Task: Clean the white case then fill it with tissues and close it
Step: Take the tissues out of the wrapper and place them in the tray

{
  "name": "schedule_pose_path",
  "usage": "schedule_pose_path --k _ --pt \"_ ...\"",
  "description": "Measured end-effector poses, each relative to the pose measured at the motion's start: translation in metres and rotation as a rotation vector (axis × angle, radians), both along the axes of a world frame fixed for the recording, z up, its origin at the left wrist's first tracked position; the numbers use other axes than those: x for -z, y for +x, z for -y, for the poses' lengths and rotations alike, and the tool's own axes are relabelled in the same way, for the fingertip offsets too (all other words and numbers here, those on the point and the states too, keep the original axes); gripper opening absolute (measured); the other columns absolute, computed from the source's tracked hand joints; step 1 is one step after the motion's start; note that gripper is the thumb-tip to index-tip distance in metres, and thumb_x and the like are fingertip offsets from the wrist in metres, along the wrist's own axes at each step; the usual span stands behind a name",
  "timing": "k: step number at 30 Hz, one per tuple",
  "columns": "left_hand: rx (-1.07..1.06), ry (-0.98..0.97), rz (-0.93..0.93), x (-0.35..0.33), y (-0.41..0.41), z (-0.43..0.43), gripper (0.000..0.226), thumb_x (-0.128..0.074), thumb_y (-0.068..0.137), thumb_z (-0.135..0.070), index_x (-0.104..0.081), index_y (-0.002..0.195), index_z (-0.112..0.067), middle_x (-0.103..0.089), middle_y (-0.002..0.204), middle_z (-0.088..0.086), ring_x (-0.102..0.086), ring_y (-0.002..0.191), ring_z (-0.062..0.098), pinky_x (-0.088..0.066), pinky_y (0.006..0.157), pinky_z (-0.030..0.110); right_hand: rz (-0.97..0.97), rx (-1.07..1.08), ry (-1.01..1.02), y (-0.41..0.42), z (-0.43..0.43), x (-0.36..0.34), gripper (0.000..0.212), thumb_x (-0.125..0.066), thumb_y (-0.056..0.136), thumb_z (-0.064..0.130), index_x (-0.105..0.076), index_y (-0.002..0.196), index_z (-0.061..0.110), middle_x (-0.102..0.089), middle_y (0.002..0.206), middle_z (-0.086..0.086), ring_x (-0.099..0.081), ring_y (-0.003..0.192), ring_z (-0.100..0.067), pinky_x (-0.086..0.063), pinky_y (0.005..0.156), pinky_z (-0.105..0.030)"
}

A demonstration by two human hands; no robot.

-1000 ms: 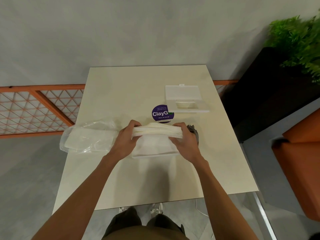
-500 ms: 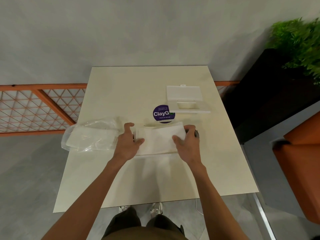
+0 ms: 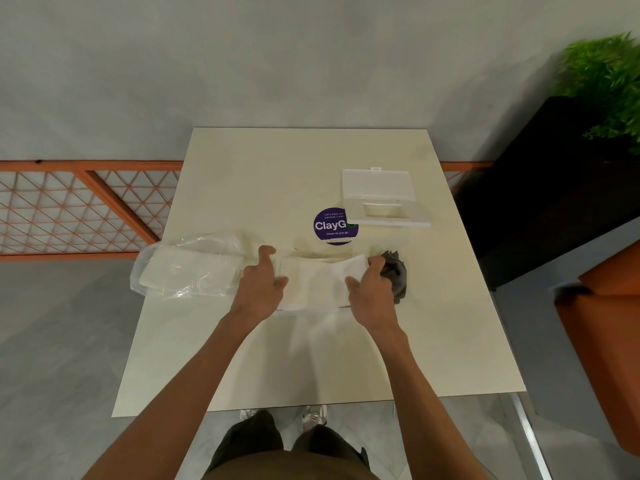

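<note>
A flat stack of white tissues lies on the cream table in front of me. My left hand rests on the stack's left end with one finger straight and the thumb spread. My right hand is at the right end, its fingers curled over the far right corner. The white case sits open at the back right, its lid tipped back and its inside bare. A crumpled grey cloth lies just right of my right hand.
A clear plastic bag holding more tissues lies at the table's left edge. A purple round sticker is beside the case. There is an orange lattice rail at left, and a dark planter and an orange seat at right.
The tissue stack, held up a second ago, has been laid flat on the table. Both hands have slid out to its ends and the thumbs have spread.
</note>
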State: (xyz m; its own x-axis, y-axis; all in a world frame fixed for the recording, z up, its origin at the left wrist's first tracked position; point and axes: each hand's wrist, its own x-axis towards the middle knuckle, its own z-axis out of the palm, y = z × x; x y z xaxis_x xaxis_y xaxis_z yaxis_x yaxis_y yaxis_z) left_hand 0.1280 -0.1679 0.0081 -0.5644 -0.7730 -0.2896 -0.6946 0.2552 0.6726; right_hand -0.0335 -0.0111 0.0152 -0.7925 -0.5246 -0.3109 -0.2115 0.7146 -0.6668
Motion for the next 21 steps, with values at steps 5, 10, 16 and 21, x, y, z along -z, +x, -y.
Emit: schedule_pose_path --k 5,10,16,21 --pt "0.197 -0.383 0.101 -0.016 0.002 -0.002 0.05 -0.075 0.096 -0.031 -0.052 0.137 -0.017 -0.056 0.124 0.007 -0.058 0.108 0.032 -0.055 0.091 0.047 -0.201 -0.089 -0.045 -0.011 -0.014 -0.008 0.046 -0.073 0.099 0.019 -0.044 0.132 0.007 -0.06 0.125 -0.012 -0.056 0.116 -0.032 -0.051 0.089 -0.043" --pt "0.44 -0.381 0.226 -0.016 -0.005 0.003 0.04 -0.069 0.1 -0.021 -0.058 0.139 -0.018 -0.051 0.139 0.0 -0.051 0.125 0.024 -0.052 0.099 0.038 -0.266 -0.254 0.011 -0.034 -0.017 -0.008 0.021 -0.069 0.096 0.002 -0.06 0.114 0.009 -0.06 0.099 0.001 -0.055 0.085 -0.016 -0.051 0.077 -0.034" --pt "0.444 -0.327 0.232 -0.004 -0.006 0.002 0.049 -0.067 0.101 -0.013 -0.054 0.147 -0.019 -0.05 0.145 0.002 -0.051 0.13 0.025 -0.047 0.106 0.035 -0.245 -0.259 -0.018 -0.036 -0.014 0.001 0.017 -0.074 0.097 0.01 -0.065 0.111 0.014 -0.06 0.085 0.005 -0.065 0.076 -0.018 -0.06 0.078 -0.042" --pt "0.47 -0.429 0.027 -0.006 -0.002 0.007 0.069 -0.072 0.092 -0.052 -0.047 0.151 -0.027 -0.037 0.16 -0.008 -0.031 0.149 0.022 -0.041 0.118 0.042 -0.2 -0.144 0.012 -0.052 -0.02 0.003 0.019 -0.073 0.099 0.024 -0.065 0.111 0.012 -0.069 0.108 -0.005 -0.065 0.099 -0.027 -0.056 0.087 -0.042"
